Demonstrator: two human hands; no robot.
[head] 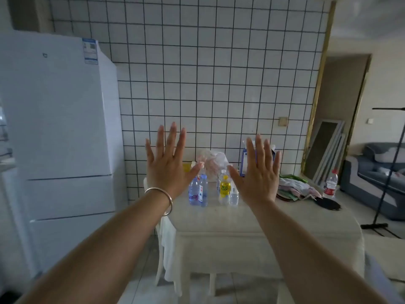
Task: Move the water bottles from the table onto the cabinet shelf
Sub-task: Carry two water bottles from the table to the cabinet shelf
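Head view: no grip on anything yet, left hand (169,163) and right hand (259,173) both raised with fingers spread straight, backs toward the camera, held in the air above the near side of the worktop (252,218) and touching nothing

Between the two hands, a cluster of water bottles (198,191) standing upright on the far middle of the worktop: blue-tinted ones on the left, clear small ones beside a yellow-labelled bottle (224,189) on the right; one more red-labelled bottle (330,183) standing well apart at the far right edge

Judged as the very start of the task, nothing lifted so far; next move calls for lowering a hand to the cluster and wrapping it round one upright bottle without knocking its close neighbours; cabinet shelf not in view

Writing: "100C" or similar readable on the yellow label, pink lettering on a blue bottle only partly legible; sticker on the white fridge (59,128) too small to read
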